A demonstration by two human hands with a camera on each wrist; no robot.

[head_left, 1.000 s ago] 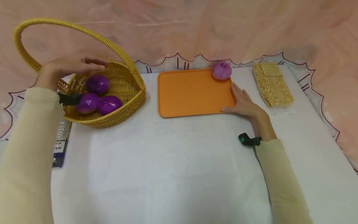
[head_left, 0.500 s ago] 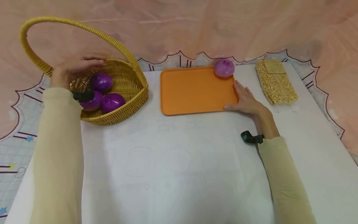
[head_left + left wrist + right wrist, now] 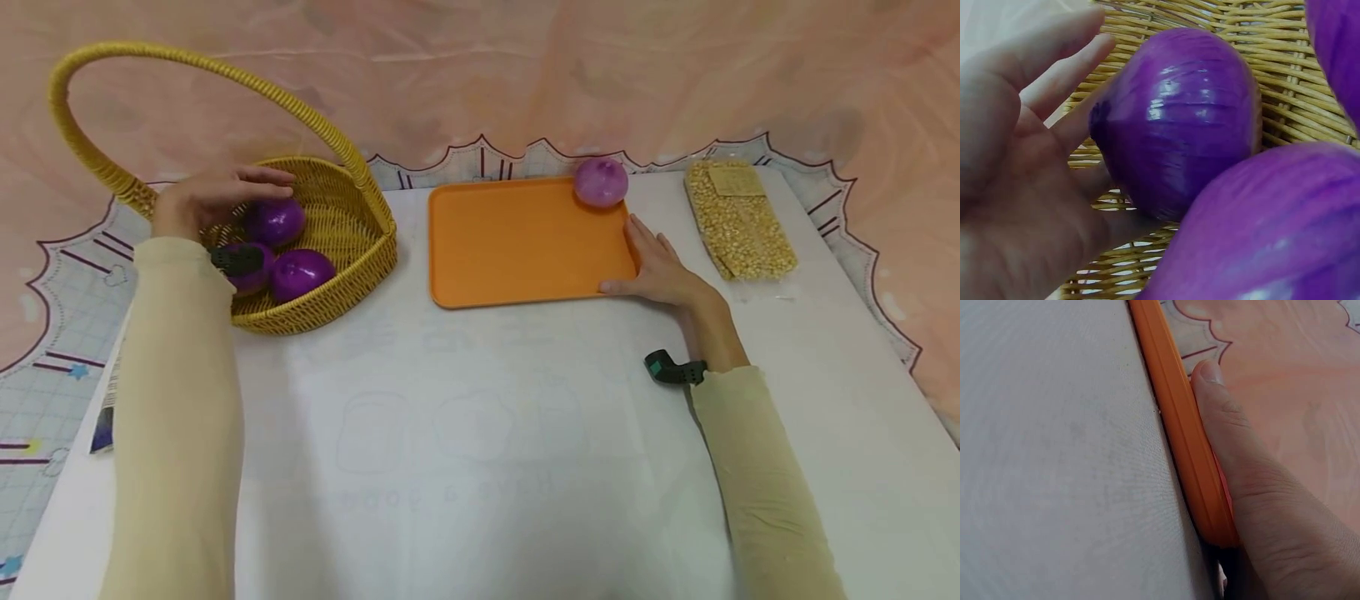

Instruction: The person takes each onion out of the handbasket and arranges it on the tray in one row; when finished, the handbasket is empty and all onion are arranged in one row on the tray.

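Inside the wicker basket lie three purple onions, one at the back, one at the front and one partly behind the wrist camera. My left hand reaches over the basket's left side beside the back onion. In the left wrist view the fingers of this hand are spread around the pointed end of an onion, not closed on it. My right hand rests on the right edge of an orange tray, its thumb along the rim in the right wrist view.
A lighter purple onion sits at the tray's back right corner. To the right lies a clear bag of yellow kernels. The basket's tall handle arches above its left part. A dark packet shows beside the left sleeve.
My left hand has moved right and lower, closer to the back onion in the basket. My right hand stays at the tray's right edge. The head view has shifted slightly.
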